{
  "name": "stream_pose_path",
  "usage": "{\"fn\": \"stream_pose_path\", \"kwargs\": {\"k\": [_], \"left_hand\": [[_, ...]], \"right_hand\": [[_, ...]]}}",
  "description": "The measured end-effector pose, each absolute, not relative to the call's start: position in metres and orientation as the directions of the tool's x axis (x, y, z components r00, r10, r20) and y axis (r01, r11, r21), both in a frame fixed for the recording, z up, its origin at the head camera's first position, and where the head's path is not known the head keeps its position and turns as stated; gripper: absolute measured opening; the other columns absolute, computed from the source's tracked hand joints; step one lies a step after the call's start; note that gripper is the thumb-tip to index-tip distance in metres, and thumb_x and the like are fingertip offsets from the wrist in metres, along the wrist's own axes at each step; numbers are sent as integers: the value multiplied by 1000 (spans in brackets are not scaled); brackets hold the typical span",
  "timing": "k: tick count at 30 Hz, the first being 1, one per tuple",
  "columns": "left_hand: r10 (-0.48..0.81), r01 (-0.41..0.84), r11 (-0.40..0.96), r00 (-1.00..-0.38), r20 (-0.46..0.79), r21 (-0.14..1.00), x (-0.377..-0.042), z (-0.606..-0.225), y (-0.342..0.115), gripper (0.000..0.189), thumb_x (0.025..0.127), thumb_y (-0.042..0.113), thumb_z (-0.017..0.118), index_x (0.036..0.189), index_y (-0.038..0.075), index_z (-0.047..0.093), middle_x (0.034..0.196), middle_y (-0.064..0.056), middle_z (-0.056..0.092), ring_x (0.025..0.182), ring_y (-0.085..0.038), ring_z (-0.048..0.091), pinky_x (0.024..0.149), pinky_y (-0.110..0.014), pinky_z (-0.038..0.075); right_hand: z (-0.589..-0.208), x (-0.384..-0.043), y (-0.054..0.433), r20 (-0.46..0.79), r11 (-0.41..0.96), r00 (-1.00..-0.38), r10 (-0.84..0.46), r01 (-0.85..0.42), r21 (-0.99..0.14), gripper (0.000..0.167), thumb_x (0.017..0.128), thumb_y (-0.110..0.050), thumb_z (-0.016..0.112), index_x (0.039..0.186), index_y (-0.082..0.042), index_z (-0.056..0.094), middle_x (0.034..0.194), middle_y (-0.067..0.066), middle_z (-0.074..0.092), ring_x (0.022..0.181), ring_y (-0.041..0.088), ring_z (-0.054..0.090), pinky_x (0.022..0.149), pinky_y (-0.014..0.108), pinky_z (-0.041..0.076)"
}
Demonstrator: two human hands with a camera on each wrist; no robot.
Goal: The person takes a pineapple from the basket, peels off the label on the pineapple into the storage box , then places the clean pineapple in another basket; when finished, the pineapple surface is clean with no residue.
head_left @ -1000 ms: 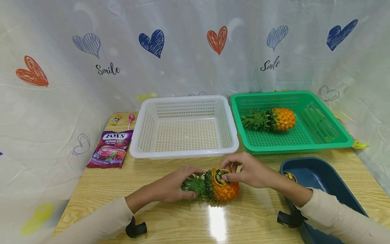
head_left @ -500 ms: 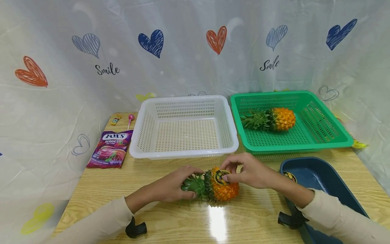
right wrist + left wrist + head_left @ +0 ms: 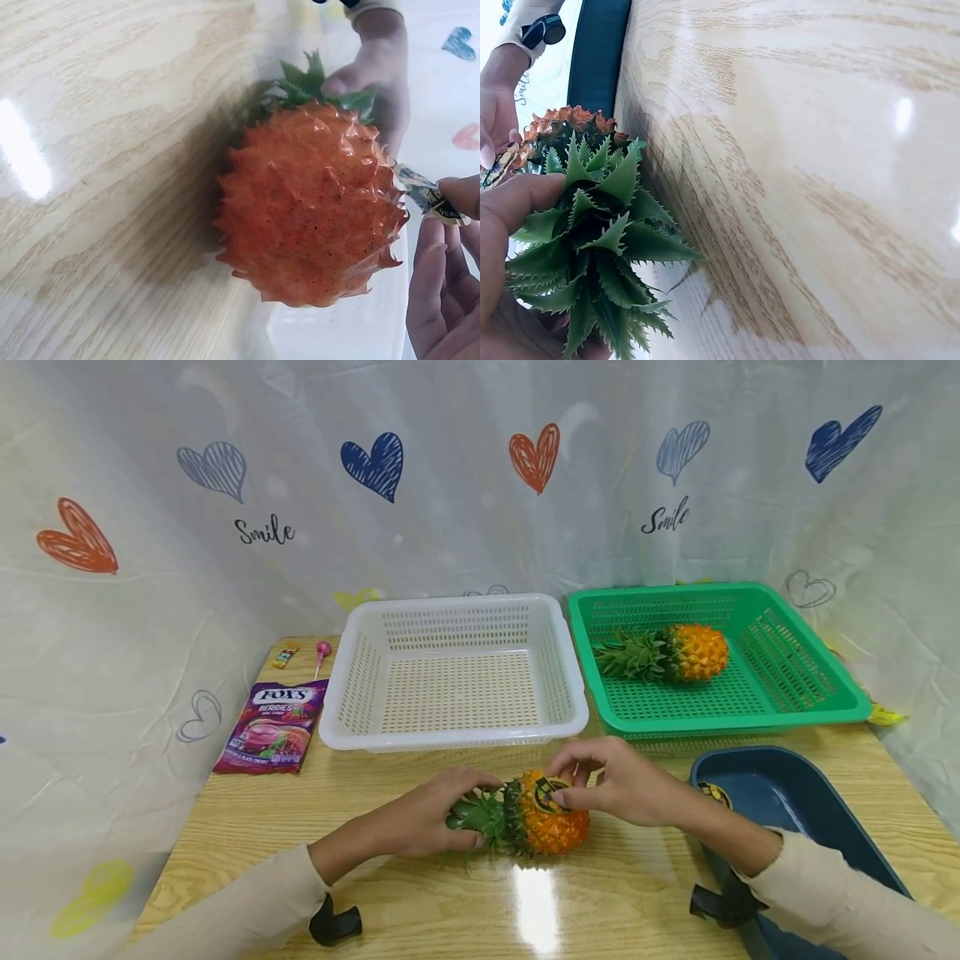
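Item, one pineapple [image 3: 557, 833]: we are finding it lying on its side on the table [image 3: 435, 910], just before the white basket [image 3: 457, 739]. Left hand [image 3: 429, 812]: gripping the leafy crown [image 3: 592, 247], probably steadying the fruit. Right hand [image 3: 621, 787]: pinching a label [image 3: 433, 201] between thumb and fingers (part is standing off the skin); its facing upward is presumably easing our reach. Second pineapple [image 3: 699, 653]: lying in the green basket [image 3: 750, 723].

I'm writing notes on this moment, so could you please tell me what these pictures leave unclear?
Head view: some print on the sticker, covered by the right hand.
Head view: near end of the blue tray, cut off by the bottom edge.
Head view: what the yellow thing is, behind the green basket.
Left wrist view: most fingers of the left hand, behind the leaves.
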State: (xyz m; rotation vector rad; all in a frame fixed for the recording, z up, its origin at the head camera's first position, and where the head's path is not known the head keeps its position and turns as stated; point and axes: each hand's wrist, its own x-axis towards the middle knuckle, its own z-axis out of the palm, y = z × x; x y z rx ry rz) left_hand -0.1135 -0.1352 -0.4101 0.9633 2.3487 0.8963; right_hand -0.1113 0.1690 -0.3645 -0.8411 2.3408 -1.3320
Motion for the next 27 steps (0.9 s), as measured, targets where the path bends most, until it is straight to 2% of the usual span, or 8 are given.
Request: {"fn": "stream_pose_path", "kwargs": {"k": [9, 20, 27], "left_hand": [[742, 456, 538, -655, -141, 709, -114, -410, -135, 65, 90, 28, 73, 148, 21, 45, 148, -3, 48, 136, -21, 46, 110, -50, 42], [745, 443, 538, -648, -159, 717, -115, -411, -135, 64, 92, 31, 71, 149, 22, 43, 149, -2, 47, 136, -22, 46, 108, -51, 43], [748, 451, 536, -646, -153, 713, -115, -413, -136, 64, 93, 32, 71, 149, 22, 43, 148, -1, 47, 136, -21, 47, 108, -51, 43]], "right_hand": [[-365, -106, 174, -13, 405, -787, -617, -304, -862, 18, 92, -21, 75, 107, -12, 72, 86, 0, 66, 76, 9, 60, 58, 27, 51], [-365, -99, 182, -38, 392, -788, -615, -263, -882, 18, 92, -18, 74, 108, -12, 71, 95, 4, 67, 77, 10, 62, 57, 29, 53], [-369, -96, 189, -22, 345, -772, -635, -258, -902, 16, 93, -13, 72, 108, -12, 71, 94, 5, 67, 75, 11, 63, 55, 30, 54]]}}
